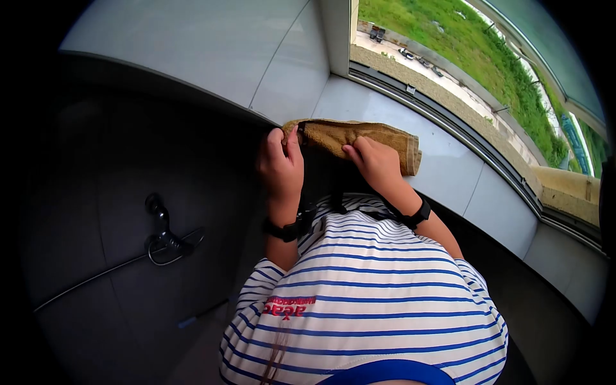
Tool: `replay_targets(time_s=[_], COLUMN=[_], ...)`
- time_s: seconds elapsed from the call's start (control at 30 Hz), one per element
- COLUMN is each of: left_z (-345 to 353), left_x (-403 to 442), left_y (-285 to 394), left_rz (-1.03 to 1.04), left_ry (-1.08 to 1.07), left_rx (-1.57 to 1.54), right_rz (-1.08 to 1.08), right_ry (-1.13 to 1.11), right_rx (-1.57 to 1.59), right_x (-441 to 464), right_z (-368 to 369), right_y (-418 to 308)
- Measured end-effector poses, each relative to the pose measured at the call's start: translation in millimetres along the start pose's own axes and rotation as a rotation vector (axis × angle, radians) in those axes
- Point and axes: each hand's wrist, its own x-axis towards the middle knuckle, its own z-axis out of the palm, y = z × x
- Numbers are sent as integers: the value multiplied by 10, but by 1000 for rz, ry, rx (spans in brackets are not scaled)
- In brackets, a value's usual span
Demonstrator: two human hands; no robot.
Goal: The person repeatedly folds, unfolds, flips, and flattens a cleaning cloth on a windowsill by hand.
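Observation:
A brown towel [327,136], folded into a long strip, stretches along the edge of the grey window sill [443,157]. At its left end, the thumb and fingers of my left hand [282,160] are pinched together on the fabric. My right hand [375,162] grips the towel's front edge nearer its right end, with the thumb lying on top and the other fingers curled. The towel's right end spreads past my right hand onto the sill. Its underside is hidden. Dark bands circle both wrists.
A window with a metal track [449,124] runs along the right, grass and parked vehicles visible outside. A grey panelled wall [192,48] rises at upper left. On the dark surface at left is a metal fitting [165,234] with a ring and a thin line.

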Motion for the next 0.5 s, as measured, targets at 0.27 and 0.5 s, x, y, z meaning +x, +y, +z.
replay_targets(time_s=[0.27,0.5], left_z=[325,370], left_x=[-477,-354], left_y=[-183,151], left_rz=[-252,64], left_ry=[-265,-423], left_rx=[-11,-225], right_rz=[70,402], right_ry=[17,-8], right_rx=[-52,-134], right_x=[-161,-388], right_z=[-113,-505], right_y=[127,322])
